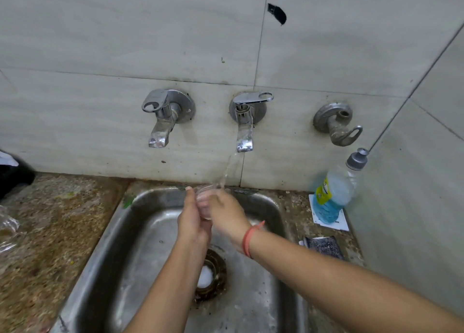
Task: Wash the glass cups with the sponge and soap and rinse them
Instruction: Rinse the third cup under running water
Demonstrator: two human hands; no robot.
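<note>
Glass cup (206, 203) at frame centre, gripped by both left hand (192, 222) and right hand (227, 211), rim raised beneath the running tap (244, 127), apparently so that rinse water drains into the sink (118, 245)

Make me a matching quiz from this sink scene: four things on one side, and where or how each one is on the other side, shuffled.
Things
1. glass cup
2. middle tap
3. left tap
4. soap bottle

States
A. to the right of the sink, by the wall
B. water streaming from it
C. held by the left hand and right hand
D. no water coming out

Pairs: 1-C, 2-B, 3-D, 4-A
</note>
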